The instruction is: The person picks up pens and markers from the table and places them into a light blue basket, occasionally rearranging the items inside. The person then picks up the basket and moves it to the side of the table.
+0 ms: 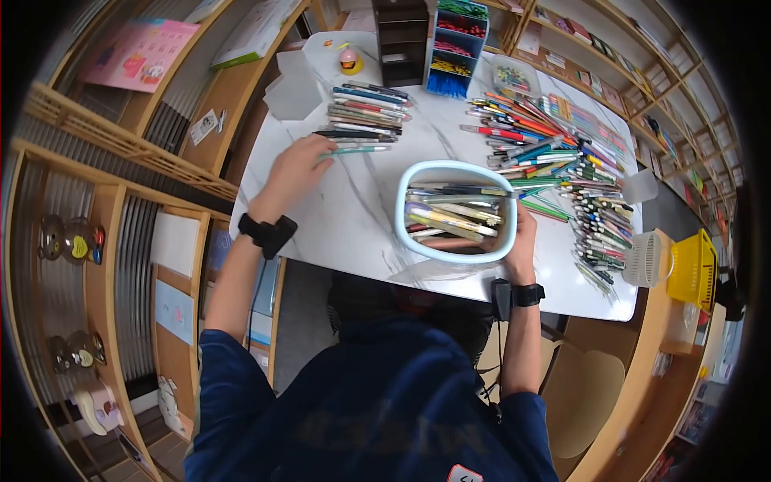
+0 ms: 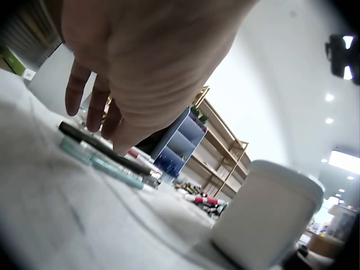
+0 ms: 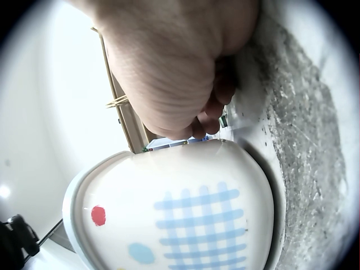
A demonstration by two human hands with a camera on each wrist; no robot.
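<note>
On the left of the table, my left hand rests its fingertips at the near end of a row of pens, by a black pen and a teal pen. Its fingers point down, loosely bent. A white bin with a light blue rim stands at the table's front edge, holding several pens and markers. My right hand lies along the bin's right outer side; in the right wrist view its fingers touch or nearly touch the printed wall.
A large heap of pens and pencils spreads over the right side, with more pens nearer the edge. Behind stand a blue compartment organizer, a dark rack and a small yellow-and-pink toy. A yellow basket is far right.
</note>
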